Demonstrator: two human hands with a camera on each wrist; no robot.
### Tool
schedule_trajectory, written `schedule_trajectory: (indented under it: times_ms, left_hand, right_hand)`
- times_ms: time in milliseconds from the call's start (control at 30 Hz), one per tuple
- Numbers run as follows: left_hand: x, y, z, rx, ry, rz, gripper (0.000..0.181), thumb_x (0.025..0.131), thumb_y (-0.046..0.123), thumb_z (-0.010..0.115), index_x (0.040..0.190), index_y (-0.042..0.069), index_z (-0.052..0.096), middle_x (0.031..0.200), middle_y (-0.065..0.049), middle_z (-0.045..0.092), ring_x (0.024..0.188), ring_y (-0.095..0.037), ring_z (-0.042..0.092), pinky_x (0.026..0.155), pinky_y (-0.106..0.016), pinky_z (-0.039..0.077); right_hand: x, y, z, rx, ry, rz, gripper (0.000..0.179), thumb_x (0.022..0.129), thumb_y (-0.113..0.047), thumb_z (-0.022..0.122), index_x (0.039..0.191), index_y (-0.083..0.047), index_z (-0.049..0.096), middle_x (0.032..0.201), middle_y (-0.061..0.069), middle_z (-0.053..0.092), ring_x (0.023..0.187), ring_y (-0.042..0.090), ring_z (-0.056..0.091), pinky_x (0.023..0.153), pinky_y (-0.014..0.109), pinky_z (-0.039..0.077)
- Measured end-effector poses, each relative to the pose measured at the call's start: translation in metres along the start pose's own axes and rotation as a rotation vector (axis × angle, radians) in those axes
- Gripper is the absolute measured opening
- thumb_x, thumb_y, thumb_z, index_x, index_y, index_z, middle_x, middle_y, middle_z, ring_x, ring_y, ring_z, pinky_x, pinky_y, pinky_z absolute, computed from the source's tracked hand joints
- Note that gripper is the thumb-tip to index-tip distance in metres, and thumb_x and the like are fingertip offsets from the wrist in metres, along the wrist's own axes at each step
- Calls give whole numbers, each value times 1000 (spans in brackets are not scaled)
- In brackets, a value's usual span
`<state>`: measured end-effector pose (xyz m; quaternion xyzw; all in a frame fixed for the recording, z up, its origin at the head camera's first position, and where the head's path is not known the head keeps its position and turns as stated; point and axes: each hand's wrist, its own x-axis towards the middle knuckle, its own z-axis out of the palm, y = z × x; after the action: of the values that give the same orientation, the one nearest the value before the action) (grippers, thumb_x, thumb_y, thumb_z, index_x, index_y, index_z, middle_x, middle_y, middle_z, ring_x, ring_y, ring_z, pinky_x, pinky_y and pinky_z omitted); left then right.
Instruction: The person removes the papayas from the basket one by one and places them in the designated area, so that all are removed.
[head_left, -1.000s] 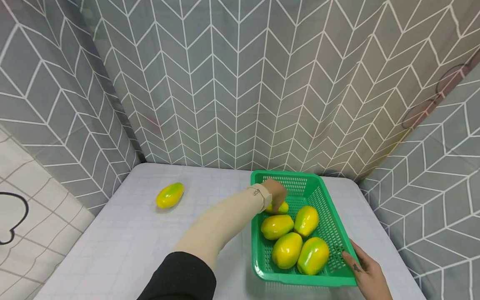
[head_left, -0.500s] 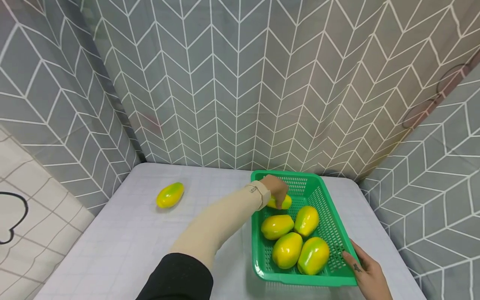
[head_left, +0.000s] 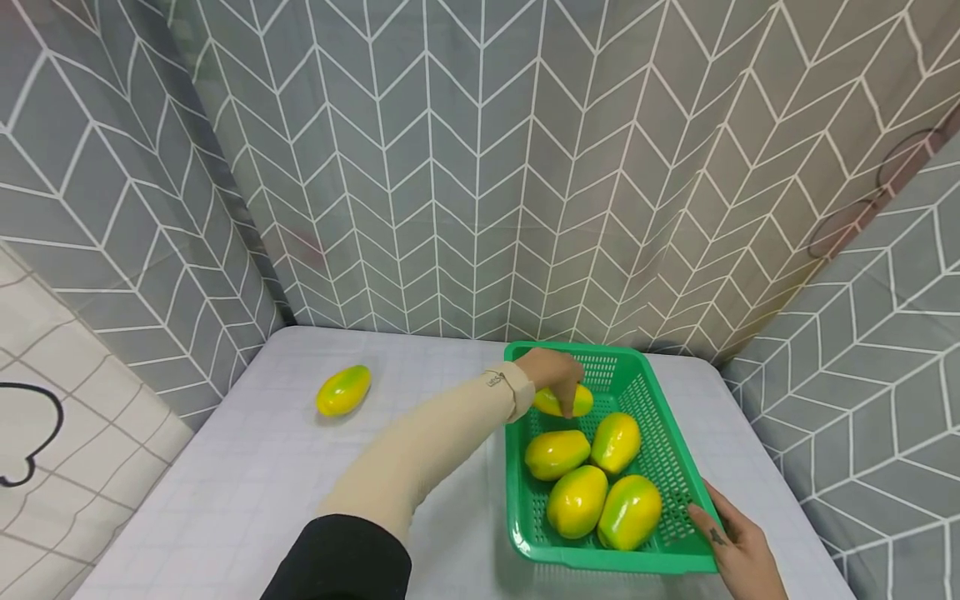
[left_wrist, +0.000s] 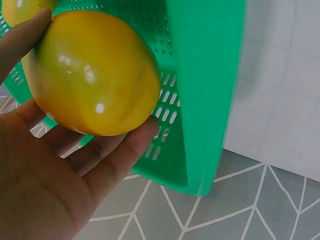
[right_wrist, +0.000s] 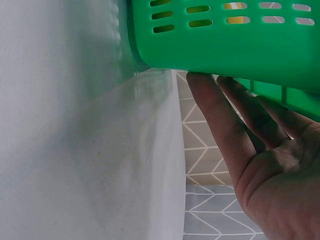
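Note:
In the head view a green plastic basket [head_left: 678, 467] stands at the right of the white table. My left hand [head_left: 553, 372] reaches into its far left part and grips a glossy yellow-green mango [left_wrist: 95, 70], thumb on one side and fingers curled round the other. Several more mangoes [head_left: 576, 502] lie in the basket's near half. My right hand [head_left: 742, 542] holds the basket by its near right corner, with the thumb over the rim. In the right wrist view its fingers [right_wrist: 215, 115] touch the basket's outer side below the rim.
Another mango [head_left: 343, 390] lies on the white-covered table [head_left: 255, 500] at the far left, outside the basket. Grey patterned curtains [head_left: 450, 167] hang behind the table and along its sides.
Inside the basket, my left hand has moved slightly right and away with the mango in its grip. My right hand stays on the basket corner.

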<state>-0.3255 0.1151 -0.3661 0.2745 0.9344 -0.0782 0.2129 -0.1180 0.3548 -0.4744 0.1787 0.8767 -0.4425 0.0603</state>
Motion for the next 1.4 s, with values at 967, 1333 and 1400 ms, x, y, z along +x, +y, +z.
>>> schedule_trajectory:
  times_ms: [967,1333,1400]
  left_hand:
    - [-21,-57,-3,-399,115,184,78,95,59,71,155,13,53,146,-8,63,101,-17,67,71,-32,65]
    - [-40,-79,0,-500,169,185,71,94,58,71,146,12,58,120,-7,68,86,-17,69,74,-37,67]
    - [-44,-82,0,-529,169,185,71,94,57,70,149,14,56,123,-9,67,86,-20,70,72,-37,67]
  right_hand:
    - [0,1,-2,-33,4,-16,82,109,-55,50,167,-2,27,159,30,47,87,-12,61,77,17,54]
    - [0,1,-1,-28,7,-16,81,109,-54,49,167,-2,26,159,31,47,87,-7,66,77,20,57]
    - [0,1,0,-22,6,-7,81,109,-54,49,167,-2,25,159,32,47,85,-5,68,76,21,58]
